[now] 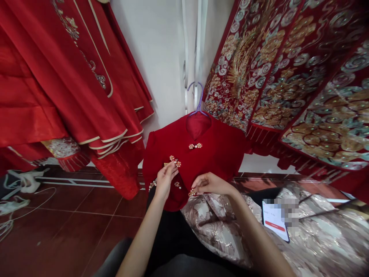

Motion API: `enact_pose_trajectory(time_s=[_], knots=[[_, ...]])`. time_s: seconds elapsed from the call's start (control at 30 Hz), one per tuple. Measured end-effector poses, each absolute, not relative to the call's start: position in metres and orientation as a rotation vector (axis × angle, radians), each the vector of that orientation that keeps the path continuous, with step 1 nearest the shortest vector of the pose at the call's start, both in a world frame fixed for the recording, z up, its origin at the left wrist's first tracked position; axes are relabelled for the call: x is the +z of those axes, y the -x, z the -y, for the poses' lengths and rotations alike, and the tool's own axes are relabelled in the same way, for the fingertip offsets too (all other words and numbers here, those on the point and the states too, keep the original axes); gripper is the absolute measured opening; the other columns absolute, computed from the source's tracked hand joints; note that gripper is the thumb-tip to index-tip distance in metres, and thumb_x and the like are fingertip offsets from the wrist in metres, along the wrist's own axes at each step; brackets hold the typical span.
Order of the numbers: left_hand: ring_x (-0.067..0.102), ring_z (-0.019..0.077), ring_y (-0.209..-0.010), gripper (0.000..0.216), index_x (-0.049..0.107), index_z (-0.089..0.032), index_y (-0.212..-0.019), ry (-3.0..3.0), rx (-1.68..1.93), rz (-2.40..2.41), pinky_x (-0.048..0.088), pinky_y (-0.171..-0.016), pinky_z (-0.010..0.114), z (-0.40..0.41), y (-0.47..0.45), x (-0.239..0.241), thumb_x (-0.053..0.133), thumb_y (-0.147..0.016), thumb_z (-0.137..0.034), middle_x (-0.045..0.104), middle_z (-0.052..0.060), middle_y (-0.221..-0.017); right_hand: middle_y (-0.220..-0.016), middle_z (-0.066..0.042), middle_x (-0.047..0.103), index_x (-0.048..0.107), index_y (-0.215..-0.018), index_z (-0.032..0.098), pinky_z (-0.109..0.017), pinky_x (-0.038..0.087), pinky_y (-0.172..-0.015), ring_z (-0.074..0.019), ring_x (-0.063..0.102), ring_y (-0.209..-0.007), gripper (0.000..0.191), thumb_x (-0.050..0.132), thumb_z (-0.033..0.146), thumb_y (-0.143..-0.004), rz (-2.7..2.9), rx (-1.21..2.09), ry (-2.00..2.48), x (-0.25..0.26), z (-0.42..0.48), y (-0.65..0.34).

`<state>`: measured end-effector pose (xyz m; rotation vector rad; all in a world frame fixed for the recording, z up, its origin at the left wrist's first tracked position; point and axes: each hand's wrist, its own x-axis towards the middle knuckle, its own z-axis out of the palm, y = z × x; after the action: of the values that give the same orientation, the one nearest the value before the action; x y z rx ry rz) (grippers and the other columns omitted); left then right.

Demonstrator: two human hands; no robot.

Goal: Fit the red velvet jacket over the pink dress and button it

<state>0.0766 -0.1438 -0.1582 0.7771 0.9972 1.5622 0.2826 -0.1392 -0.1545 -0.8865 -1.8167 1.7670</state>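
A red velvet jacket [219, 154] hangs on a purple hanger [198, 100] straight ahead, its front edge set with gold-and-pearl clasps [195, 146]. My left hand [165, 179] pinches the jacket's left flap just under the second clasp [173, 161]. My right hand [209, 184] is closed on the lower front edge at a bottom clasp [192, 192]. Both hands grip the fabric about a hand's width apart.
Plain red robes with cream trim [72, 77] hang at the left. Heavily embroidered red and gold garments [288, 69] hang at the right. A phone [275, 220] lies on silvery brocade cloth [225, 227] at lower right. White cables [17, 192] trail over the red tiled floor.
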Motion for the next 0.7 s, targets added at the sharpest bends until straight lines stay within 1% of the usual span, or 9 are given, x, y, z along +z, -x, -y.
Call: enact_pose_trajectory(time_s=[0.2,0.33,0.4,0.47,0.57,0.63,0.7], knots=[[0.066,0.0146,-0.091,0.028,0.073,-0.015,-0.089,-0.646,1.611,-0.947,0.047,-0.089,0.029,0.14,-0.085,-0.161,0.078,-0.065,-0.027,0.072,0.01,-0.104,-0.082,-0.005,0.072,0.071,-0.086,0.014,-0.029,0.051,-0.073,-0.0125,0.065,-0.069,0.032,0.077,0.037,-0.066,1.813,1.784,0.897,-0.157,0.139,-0.276],[0.067,0.0132,-0.082,0.023,0.073,-0.014,-0.084,-0.577,1.654,-0.99,0.047,-0.082,0.026,0.136,-0.089,-0.16,0.077,-0.063,-0.023,0.074,0.008,-0.092,-0.081,-0.005,0.072,0.07,-0.087,0.013,-0.028,0.05,-0.071,-0.0125,0.064,-0.069,0.031,0.076,0.036,-0.066,1.803,1.788,0.899,-0.161,0.139,-0.272],[0.066,0.0125,-0.076,0.019,0.072,-0.014,-0.08,-0.534,1.656,-1.029,0.048,-0.076,0.024,0.133,-0.092,-0.158,0.075,-0.065,-0.024,0.074,0.006,-0.085,-0.082,-0.006,0.073,0.07,-0.087,0.012,-0.028,0.05,-0.071,-0.0129,0.064,-0.069,0.031,0.076,0.035,-0.067,1.817,1.776,0.898,-0.161,0.139,-0.271],[0.066,0.0133,-0.072,0.02,0.072,-0.015,-0.081,-0.584,1.583,-1.06,0.048,-0.071,0.025,0.131,-0.096,-0.153,0.071,-0.069,-0.031,0.073,0.006,-0.081,-0.083,-0.006,0.073,0.07,-0.088,0.012,-0.028,0.05,-0.072,-0.013,0.065,-0.07,0.03,0.075,0.034,-0.067,1.834,1.763,0.898,-0.161,0.139,-0.273],[0.065,0.0154,-0.075,0.026,0.072,-0.015,-0.084,-0.946,1.484,-1.143,0.047,-0.07,0.026,0.127,-0.102,-0.141,0.065,-0.076,-0.039,0.072,0.007,-0.082,-0.081,-0.005,0.072,0.071,-0.087,0.013,-0.027,0.051,-0.071,-0.0122,0.065,-0.069,0.028,0.075,0.032,-0.068,1.83,1.805,0.886,-0.159,0.14,-0.279],[0.064,0.0156,-0.078,0.025,0.072,-0.017,-0.088,-1.34,1.498,-1.2,0.047,-0.072,0.026,0.122,-0.107,-0.129,0.063,-0.08,-0.038,0.071,0.007,-0.087,-0.078,-0.004,0.072,0.071,-0.087,0.013,-0.026,0.051,-0.068,-0.0116,0.065,-0.067,0.028,0.076,0.031,-0.067,1.83,1.864,0.872,-0.157,0.139,-0.286],[0.061,0.016,-0.082,0.023,0.071,-0.02,-0.097,-1.778,1.481,-1.26,0.047,-0.07,0.025,0.116,-0.11,-0.114,0.06,-0.083,-0.036,0.068,0.006,-0.095,-0.076,-0.003,0.071,0.071,-0.088,0.013,-0.025,0.051,-0.067,-0.0115,0.065,-0.066,0.028,0.076,0.031,-0.066,1.853,1.922,0.858,-0.156,0.139,-0.293]])
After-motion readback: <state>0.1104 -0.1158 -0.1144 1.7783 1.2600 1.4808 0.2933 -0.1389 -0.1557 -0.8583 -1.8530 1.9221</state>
